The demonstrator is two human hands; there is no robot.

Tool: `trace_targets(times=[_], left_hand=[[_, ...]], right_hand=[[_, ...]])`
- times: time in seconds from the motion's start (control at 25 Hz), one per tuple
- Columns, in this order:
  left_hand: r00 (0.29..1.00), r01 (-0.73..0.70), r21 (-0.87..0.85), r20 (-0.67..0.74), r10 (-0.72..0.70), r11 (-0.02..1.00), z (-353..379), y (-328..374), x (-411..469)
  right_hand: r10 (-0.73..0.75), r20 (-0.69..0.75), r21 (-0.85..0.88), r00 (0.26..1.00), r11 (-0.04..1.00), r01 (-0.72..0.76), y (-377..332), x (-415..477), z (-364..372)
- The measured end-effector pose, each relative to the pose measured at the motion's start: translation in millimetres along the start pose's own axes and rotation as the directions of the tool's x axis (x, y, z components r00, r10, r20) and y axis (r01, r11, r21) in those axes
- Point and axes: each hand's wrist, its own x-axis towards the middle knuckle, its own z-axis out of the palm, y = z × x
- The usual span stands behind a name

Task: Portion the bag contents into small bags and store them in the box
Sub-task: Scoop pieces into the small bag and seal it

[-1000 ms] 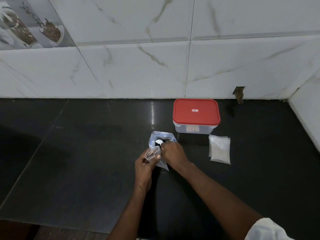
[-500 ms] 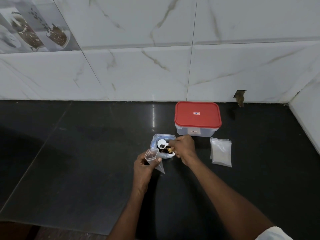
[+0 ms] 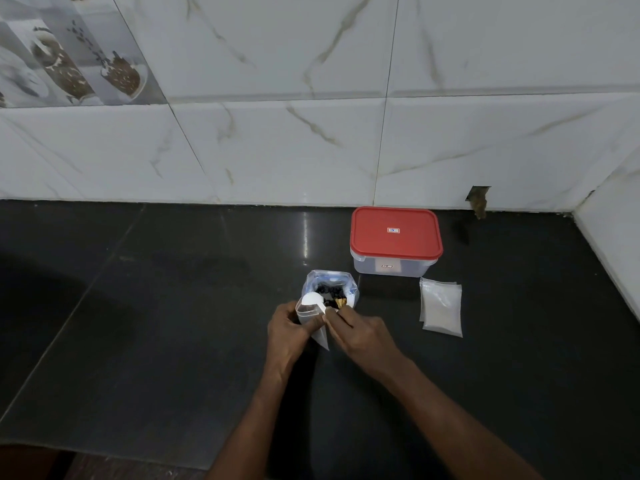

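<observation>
Black polished stone makes up the counter [image 3: 173,323] where you work, backed by white, veined wall tiles [image 3: 277,150]. A printed tile [image 3: 69,57] showing cups and beans sits at upper left. A ragged hole [image 3: 478,199] breaks the wall near the right corner.

Your left hand [image 3: 289,330] pinches the small bag [image 3: 313,318] by its mouth and holds it open just in front of the big bag [image 3: 330,287], which stands open on the counter with dark pieces inside. Your right hand [image 3: 360,332] pinches the handle of the white scoop [image 3: 311,301], whose bowl sits at the small bag's mouth. The two hands are close together, nearly touching.

By the look of it, portioning is at an early stage. The small bag appears clear and mostly empty, and the big bag holds plenty. The box [image 3: 391,268] stands behind and to your right, near the wall, with its red lid [image 3: 396,233] on, so nothing appears stored yet. A pile of bags [image 3: 441,306], flat and whitish, lies in front of the box. Whether these are empty spares cannot be told.

What is left for you, it seems, is filling and closing this bag, repeating with others, lifting the lid and packing them in.
</observation>
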Motion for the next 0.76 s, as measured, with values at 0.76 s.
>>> trace_targets(times=[0.76], left_hand=[[0.996,0.002,-0.255,0.087,0.021,0.967,2,-8,-16]], right_hand=[[0.513,0.525,-0.007,0.679,0.800,-0.600,11,41,39]])
